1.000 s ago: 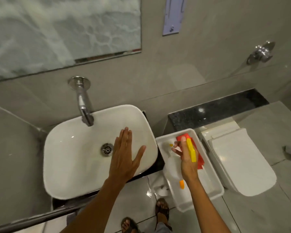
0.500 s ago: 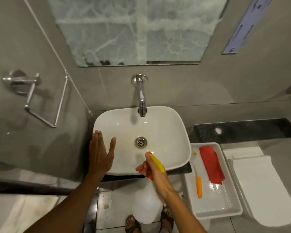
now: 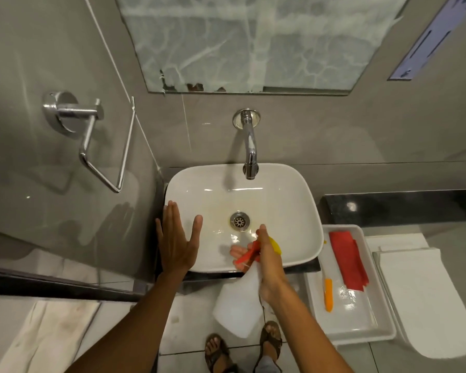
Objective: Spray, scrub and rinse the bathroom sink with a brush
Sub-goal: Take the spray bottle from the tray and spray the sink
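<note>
The right hand [image 3: 269, 262] is closed around the neck of a white spray bottle [image 3: 238, 302], fingers [image 3: 238, 251] curled on the red trigger, with the nozzle held over the near rim of the white sink [image 3: 293, 189] and seemingly aimed toward the drain [image 3: 239, 221]; the bottle's body hangs below the rim, outside the basin. The left hand [image 3: 176, 238] is flat and fully open, fingers together and thumb spread, holding nothing, at the sink's left edge; whether it rests on the rim or hovers just above it cannot be told. The brush [image 3: 328, 294], with its orange handle, lies in the white tray [image 3: 382, 335] to the right of the sink, beside a folded red cloth [image 3: 347, 262]. The risks are likely these: the nozzle sits so near the front rim that a squeeze could wet only the near wall and leave the far side under the tap [image 3: 250, 154] dry; a tilted bottle might draw air and sputter; mist could reach the open left hand, which sits close to the spray path; and any drip past the rim would fall on the tile floor near the sandalled feet [image 3: 272, 336], making it slippery
</note>
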`<state>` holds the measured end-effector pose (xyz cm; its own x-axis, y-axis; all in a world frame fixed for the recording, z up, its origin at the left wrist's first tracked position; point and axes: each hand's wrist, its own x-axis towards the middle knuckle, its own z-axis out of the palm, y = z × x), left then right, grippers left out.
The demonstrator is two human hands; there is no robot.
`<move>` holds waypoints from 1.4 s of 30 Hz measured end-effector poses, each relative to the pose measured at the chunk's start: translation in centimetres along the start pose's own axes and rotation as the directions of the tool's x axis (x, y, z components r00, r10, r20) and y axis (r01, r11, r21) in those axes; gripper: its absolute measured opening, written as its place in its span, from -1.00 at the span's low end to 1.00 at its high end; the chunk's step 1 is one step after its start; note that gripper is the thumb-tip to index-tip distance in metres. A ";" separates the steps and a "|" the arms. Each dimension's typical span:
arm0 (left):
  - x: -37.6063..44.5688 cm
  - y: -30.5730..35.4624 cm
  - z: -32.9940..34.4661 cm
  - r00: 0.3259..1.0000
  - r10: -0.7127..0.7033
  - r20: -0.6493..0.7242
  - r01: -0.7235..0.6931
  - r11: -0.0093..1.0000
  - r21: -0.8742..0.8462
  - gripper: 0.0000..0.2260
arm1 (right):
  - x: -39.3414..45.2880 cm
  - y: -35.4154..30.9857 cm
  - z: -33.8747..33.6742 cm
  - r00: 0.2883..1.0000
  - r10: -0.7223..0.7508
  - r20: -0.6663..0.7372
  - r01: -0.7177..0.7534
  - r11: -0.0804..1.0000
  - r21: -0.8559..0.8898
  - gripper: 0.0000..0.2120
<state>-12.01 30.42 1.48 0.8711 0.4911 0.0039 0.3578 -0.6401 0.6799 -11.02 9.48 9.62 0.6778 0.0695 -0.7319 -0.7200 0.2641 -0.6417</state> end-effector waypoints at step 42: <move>-0.1 -0.6 0.5 0.998 0.010 -0.060 -0.010 1.000 0.001 0.00 | 1.3 -3.1 5.1 0.996 -0.002 0.089 0.032 0.940 -0.338 -0.62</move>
<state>-12.16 30.42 0.74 0.8530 0.5190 0.0545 0.3494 -0.6456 0.6791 -7.17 13.66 11.80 0.6897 0.1540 -0.7075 -0.7059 -0.0750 -0.7044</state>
